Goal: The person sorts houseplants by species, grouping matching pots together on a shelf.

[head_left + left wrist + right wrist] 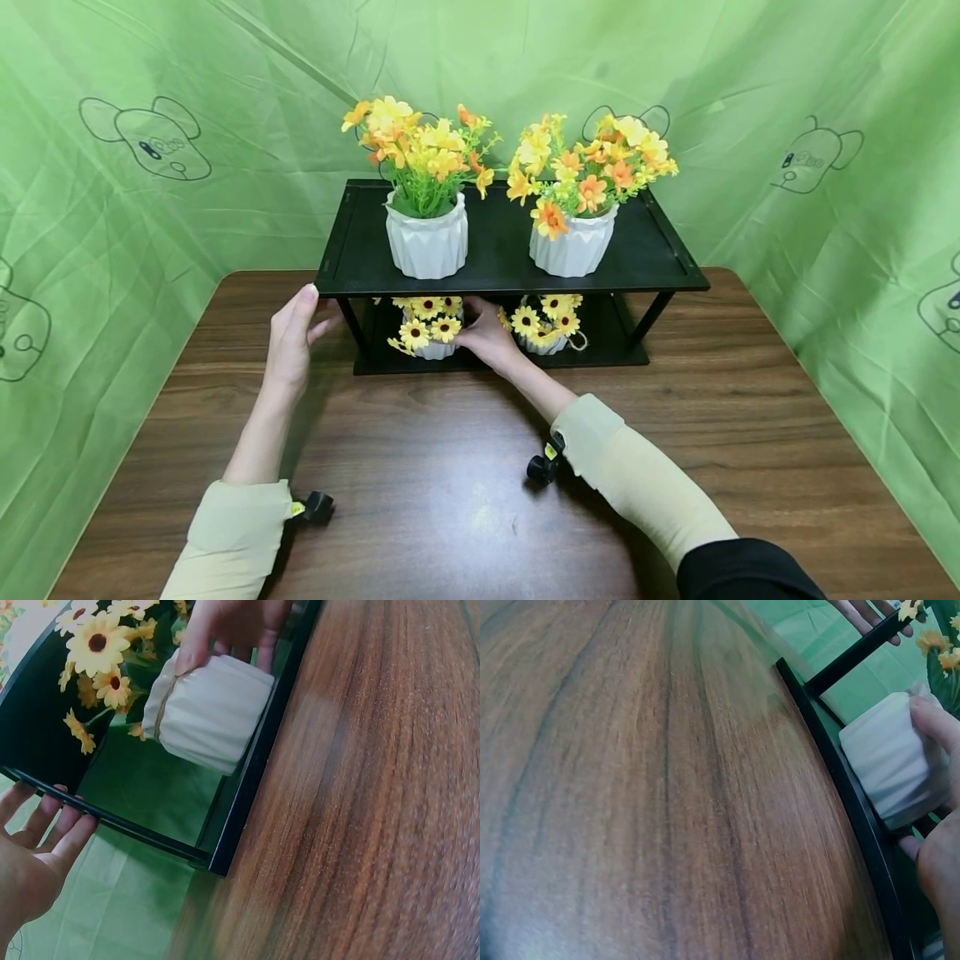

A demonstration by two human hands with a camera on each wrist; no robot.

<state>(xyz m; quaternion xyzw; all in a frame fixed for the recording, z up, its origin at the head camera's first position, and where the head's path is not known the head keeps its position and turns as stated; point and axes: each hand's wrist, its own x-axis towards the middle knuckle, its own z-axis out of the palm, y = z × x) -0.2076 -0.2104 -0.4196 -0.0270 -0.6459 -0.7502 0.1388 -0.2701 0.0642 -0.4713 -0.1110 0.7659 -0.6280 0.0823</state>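
Note:
A black two-tier shelf (495, 250) stands on the wooden table. My right hand (487, 333) reaches between its tiers and grips a white ribbed flowerpot (214, 712) of small yellow daisies with dark centres. The thumb lies along the pot's rim; some fingers are hidden behind it. This pot is on the left part of the lower tier (480, 364). At the shelf's left front corner, my left hand (291, 342) touches the frame. Its thumb is at the top board's corner, and its fairly straight fingers (71, 840) rest against the corner post (127, 829).
A second pot of yellow daisies (551, 333) with a twine loop sits to the right on the lower tier. Two white pots (427, 242) (573, 244) with yellow and orange flowers stand on the top tier. Green cloth (480, 58) hangs behind and beside the table (420, 467).

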